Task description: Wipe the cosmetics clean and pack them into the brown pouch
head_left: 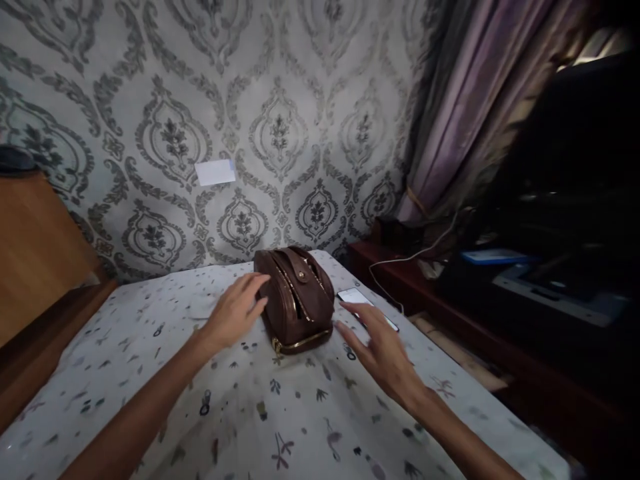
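Note:
A dark brown bag (pixel 315 297) with gold zips and a round snap sits on a white patterned sheet (pixel 240 413). At the bag's left side is my left hand (pixel 236 310), fingers apart, its fingertips at or very near the leather; whether they touch is unclear. My right hand (pixel 377 347) hovers just right of the bag with thumb and fingers spread, holding nothing. A phone (pixel 356 297) with a bright screen lies behind my right hand, partly hidden by it. Left of the bag, a pale flat item (pixel 203 307) is partly covered by my left hand.
Patterned wallpaper (pixel 280 133) with a white paper (pixel 215 173) stands behind the bed. At the left is a wooden panel (pixel 40 253). A dark red ledge (pixel 415 287) with a white cable (pixel 390 262) runs along the right, below a purple curtain (pixel 455 113).

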The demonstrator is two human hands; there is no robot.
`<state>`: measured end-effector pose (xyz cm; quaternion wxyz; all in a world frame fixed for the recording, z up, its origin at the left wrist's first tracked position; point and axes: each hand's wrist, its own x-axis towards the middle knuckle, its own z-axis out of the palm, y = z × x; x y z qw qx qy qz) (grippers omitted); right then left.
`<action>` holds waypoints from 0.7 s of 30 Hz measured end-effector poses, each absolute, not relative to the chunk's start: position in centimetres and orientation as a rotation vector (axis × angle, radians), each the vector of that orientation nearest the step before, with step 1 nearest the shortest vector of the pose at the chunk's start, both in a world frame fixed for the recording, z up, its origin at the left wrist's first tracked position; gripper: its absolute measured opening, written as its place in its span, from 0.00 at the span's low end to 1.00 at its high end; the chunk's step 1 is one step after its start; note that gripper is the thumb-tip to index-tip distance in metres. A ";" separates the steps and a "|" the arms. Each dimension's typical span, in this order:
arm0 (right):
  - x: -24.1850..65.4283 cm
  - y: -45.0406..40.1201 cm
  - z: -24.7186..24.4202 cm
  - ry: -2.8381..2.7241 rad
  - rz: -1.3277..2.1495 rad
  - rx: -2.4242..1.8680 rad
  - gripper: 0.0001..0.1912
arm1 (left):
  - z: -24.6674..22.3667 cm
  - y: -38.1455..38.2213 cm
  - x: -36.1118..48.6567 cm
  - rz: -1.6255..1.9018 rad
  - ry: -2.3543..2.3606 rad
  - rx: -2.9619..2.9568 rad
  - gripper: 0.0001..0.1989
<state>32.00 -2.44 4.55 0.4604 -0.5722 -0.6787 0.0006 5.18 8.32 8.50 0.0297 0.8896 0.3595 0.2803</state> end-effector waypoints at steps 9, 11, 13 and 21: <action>31.3 2.3 3.4 -1.585 0.268 -1.413 0.14 | 8.1 9.6 11.1 0.997 0.912 2.750 0.14; 31.3 2.8 3.9 -1.673 0.087 -1.420 0.12 | 8.0 10.4 10.8 1.043 0.903 2.702 0.13; 31.3 3.6 4.8 -1.734 -0.071 -1.413 0.11 | 8.0 11.7 10.4 1.083 0.902 2.637 0.14; 30.5 9.4 6.0 -1.826 -0.145 -1.423 0.17 | 8.2 21.7 9.5 1.024 1.327 2.162 0.13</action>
